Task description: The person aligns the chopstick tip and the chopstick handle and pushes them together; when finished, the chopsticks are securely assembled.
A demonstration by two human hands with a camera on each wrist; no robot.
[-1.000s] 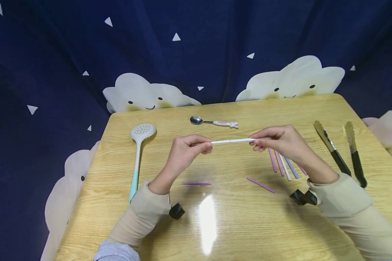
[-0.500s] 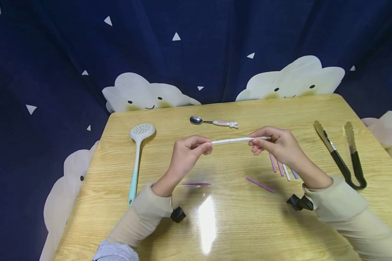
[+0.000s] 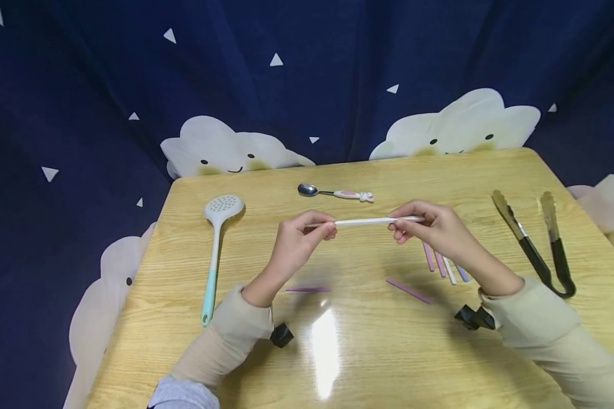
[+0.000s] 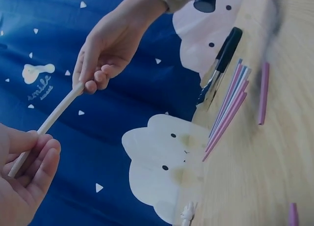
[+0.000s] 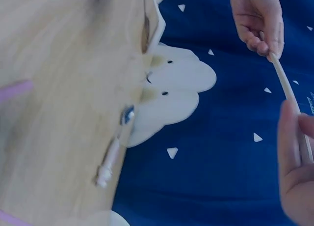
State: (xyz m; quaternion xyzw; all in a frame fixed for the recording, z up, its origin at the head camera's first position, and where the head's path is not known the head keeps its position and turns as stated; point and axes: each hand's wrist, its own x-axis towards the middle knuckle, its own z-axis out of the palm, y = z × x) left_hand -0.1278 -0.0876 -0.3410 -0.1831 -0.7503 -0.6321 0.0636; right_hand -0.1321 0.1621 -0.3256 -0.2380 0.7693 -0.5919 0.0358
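Observation:
A thin white stick (image 3: 363, 221) is held level above the table by both hands. My left hand (image 3: 298, 244) pinches it near one end between thumb and fingers, and the tip runs back across the palm in the left wrist view. On the other side my right hand (image 3: 435, 227) pinches it too, with a short end showing behind the fingers. Below lie two separate purple sticks, one to the left (image 3: 308, 289) and one to the right (image 3: 408, 291). Partly hidden under the right hand is a bundle of pink, white and blue sticks (image 4: 229, 105).
A skimmer (image 3: 214, 250) with a turquoise handle lies at the left of the wooden table (image 3: 378, 352). Toward the back edge is a spoon (image 3: 347, 194) with a rabbit-tipped handle. Tongs (image 3: 559, 255) lie spread at the right. A dark blue curtain (image 3: 337, 74) hangs behind.
Both hands have moved inward along the white stick, so its ends now reach past the fingertips. The seam visible in its middle earlier no longer shows. Things on the table stay put.

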